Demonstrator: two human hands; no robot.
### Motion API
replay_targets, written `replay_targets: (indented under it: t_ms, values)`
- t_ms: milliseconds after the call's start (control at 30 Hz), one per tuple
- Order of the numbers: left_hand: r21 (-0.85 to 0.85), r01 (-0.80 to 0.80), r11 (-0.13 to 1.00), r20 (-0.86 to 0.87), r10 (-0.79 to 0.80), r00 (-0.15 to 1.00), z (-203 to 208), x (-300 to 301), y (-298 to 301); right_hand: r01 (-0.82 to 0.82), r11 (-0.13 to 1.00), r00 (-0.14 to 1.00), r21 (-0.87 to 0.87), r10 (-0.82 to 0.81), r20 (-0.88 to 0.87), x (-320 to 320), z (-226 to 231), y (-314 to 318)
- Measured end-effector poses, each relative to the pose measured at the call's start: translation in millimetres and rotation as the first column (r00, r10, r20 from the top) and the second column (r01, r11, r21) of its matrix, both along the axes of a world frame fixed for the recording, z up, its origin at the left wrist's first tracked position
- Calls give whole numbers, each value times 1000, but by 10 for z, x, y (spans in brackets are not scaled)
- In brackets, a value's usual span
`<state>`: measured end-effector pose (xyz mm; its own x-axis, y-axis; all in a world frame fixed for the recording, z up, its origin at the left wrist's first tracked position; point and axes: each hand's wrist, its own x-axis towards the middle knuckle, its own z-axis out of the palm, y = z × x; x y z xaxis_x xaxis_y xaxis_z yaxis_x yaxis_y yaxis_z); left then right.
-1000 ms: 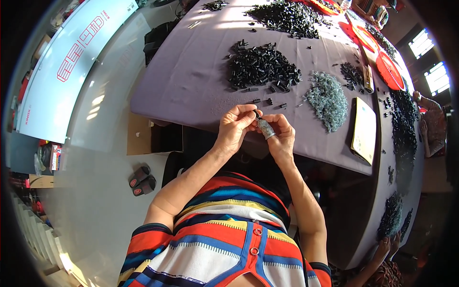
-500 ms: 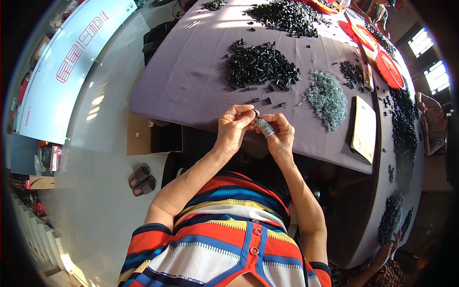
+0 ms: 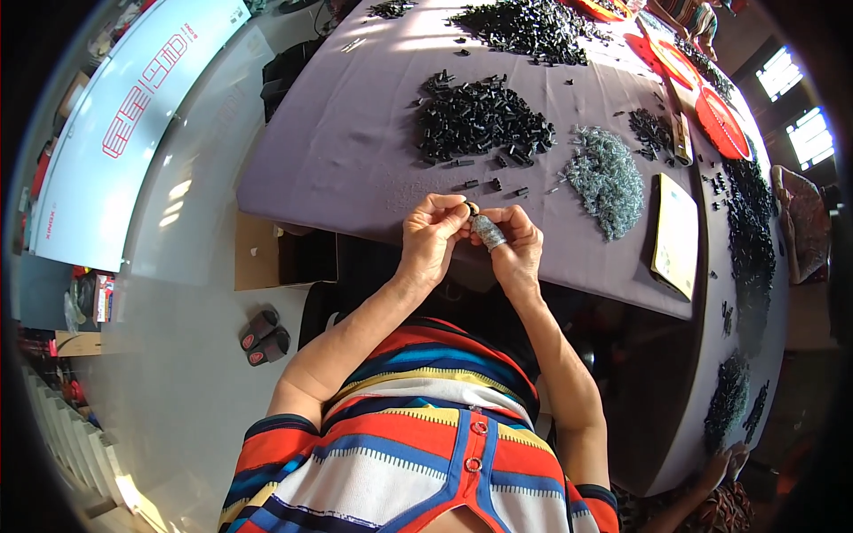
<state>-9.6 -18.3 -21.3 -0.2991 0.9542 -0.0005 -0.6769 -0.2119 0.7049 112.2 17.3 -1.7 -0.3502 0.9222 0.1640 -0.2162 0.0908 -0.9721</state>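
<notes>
My left hand (image 3: pixel 433 238) and right hand (image 3: pixel 515 247) meet just above the near edge of the surface (image 3: pixel 346 142), a large table under a lilac cloth. My right hand is closed around a small bundle of grey metal springs (image 3: pixel 487 232); my left fingertips pinch a tiny black plastic part (image 3: pixel 468 208) against it. Beyond my hands lie a heap of black plastic parts (image 3: pixel 482 120) and a pile of grey wire springs (image 3: pixel 608 178). A tan flat board (image 3: pixel 675 234) sits right. Black sandals (image 3: pixel 265 335) rest on the pale glossy floor (image 3: pixel 178 355).
</notes>
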Motion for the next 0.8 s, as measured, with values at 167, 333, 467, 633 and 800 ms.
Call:
replay_targets:
  t_ms: [167, 333, 467, 633, 800]
  values:
    - [-19, -13, 1000, 9, 13, 1000, 64, 28, -21, 31, 999, 997, -14, -30, 73, 0, 42, -15]
    - [-50, -53, 997, 12, 53, 999, 110, 68, -21, 53, 999, 997, 6, -53, 58, -3, 59, -44]
    - [-29, -92, 995, -49, 91, 995, 66, 67, -16, 41, 999, 998, 18, -42, 55, 1, 47, -42]
    - [-22, -117, 993, -108, 114, 988, 43, 82, -10, 57, 998, 995, -4, -57, 82, 12, 60, -43]
    - [-38, -122, 992, -48, 120, 992, 112, 76, -4, 24, 999, 998, -39, -21, 65, 33, 76, 4]
